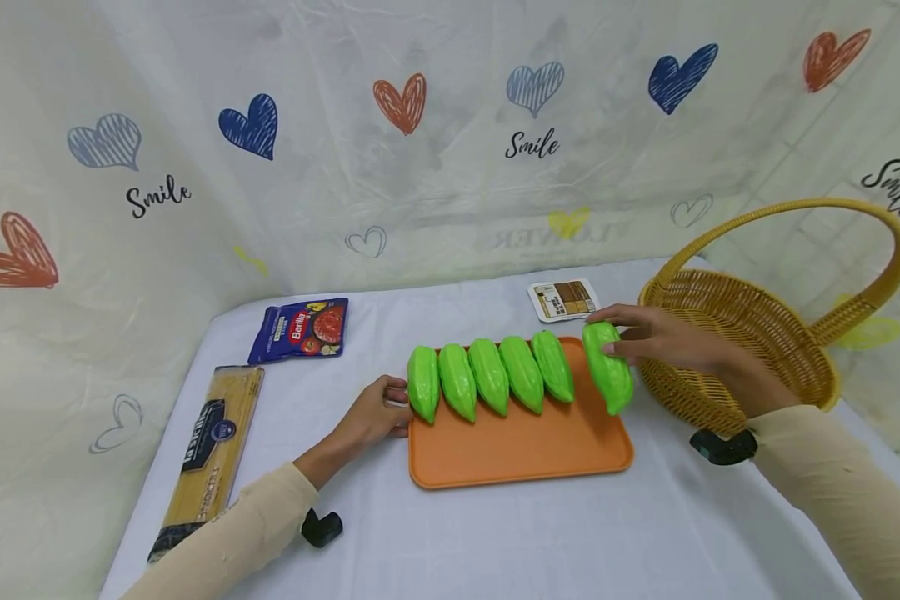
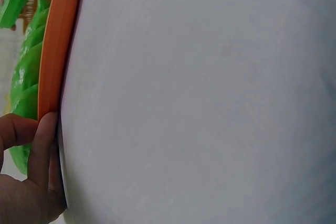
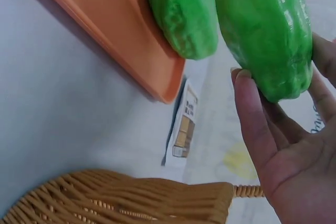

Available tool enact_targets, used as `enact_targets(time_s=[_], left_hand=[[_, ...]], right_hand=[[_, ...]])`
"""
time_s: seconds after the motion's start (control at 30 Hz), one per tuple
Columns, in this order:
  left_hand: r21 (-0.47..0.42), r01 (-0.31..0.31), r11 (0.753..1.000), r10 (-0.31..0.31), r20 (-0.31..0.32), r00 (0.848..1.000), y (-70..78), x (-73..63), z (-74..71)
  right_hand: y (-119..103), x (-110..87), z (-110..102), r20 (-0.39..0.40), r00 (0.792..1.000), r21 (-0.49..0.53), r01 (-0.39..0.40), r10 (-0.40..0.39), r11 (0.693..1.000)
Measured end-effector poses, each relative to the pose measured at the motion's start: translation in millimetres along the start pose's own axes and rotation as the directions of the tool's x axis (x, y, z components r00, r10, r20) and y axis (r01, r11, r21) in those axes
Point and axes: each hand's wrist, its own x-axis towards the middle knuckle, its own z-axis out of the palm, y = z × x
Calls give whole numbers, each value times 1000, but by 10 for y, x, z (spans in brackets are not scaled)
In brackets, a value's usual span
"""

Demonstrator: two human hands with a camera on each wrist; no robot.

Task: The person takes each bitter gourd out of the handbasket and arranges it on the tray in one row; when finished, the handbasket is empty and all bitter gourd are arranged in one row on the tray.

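An orange tray [image 1: 521, 450] lies on the white-covered table, with several glossy green ridged fruits [image 1: 489, 377] side by side along its far half. At the tray's left end, my left hand [image 1: 378, 410] pinches the rim beside the leftmost fruit; the left wrist view shows thumb and finger on the orange edge [image 2: 55, 51]. My right hand [image 1: 663, 337] holds another green ridged fruit [image 1: 607, 375] by its upper end, over the tray's right side. In the right wrist view this held fruit [image 3: 265, 30] is raised, apart from the tray.
A wicker basket [image 1: 742, 308] with a tall handle stands right of the tray, behind my right forearm. A small white-and-brown packet [image 1: 565, 300] lies beyond the tray. To the left are a blue Barilla pouch [image 1: 300, 330] and a pack of spaghetti [image 1: 210, 454].
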Motion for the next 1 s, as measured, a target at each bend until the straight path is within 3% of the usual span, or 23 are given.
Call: enact_targets(time_s=[0.27, 0.73, 1.0], left_hand=[[-7, -5, 1000, 5, -9, 1000, 0, 4, 11], [-3, -3, 1000, 3, -11, 1000, -7, 7, 11], [-3, -4, 1000, 4, -4, 1000, -15, 7, 9]], right_hand=[[21, 121, 110, 39, 999, 56, 4, -7, 998], [61, 355, 245, -37, 998, -53, -57, 55, 997], [118, 434, 327, -90, 995, -118, -63, 52, 991]])
